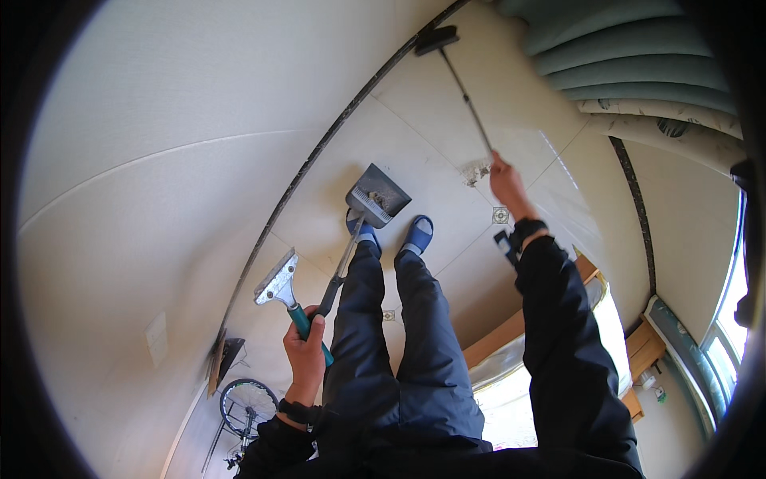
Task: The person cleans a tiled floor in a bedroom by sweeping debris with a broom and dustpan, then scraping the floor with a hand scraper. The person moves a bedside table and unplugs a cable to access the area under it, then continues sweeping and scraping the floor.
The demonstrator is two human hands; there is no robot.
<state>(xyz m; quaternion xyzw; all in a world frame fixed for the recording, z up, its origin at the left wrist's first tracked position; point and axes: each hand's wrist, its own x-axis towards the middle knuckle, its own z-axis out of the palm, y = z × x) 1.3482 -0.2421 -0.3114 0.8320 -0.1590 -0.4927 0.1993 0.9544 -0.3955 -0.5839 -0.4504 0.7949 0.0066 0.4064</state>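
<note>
My left hand (pixel 305 353) grips two handles at once. One belongs to a scraper (pixel 281 282) with a green handle and a wide metal blade. The other is the grey pole of a long-handled dustpan (pixel 389 187), which rests on the floor before my feet with debris inside. Stretched forward, my right hand (pixel 505 182) holds the thin pole of a broom (pixel 438 39). Its dark head is against or close to the dark baseboard at the far wall. Near my right hand a patch of dirt (pixel 477 172) lies on the tiles.
A pale wall (pixel 167 179) with a dark baseboard (pixel 323 135) runs along my left. Green curtains (pixel 628 54) hang at upper right. A wood-framed bed (pixel 502 338) stands by my right leg. Behind me at lower left is a bicycle wheel (pixel 248 407). I wear blue slippers (pixel 422 233).
</note>
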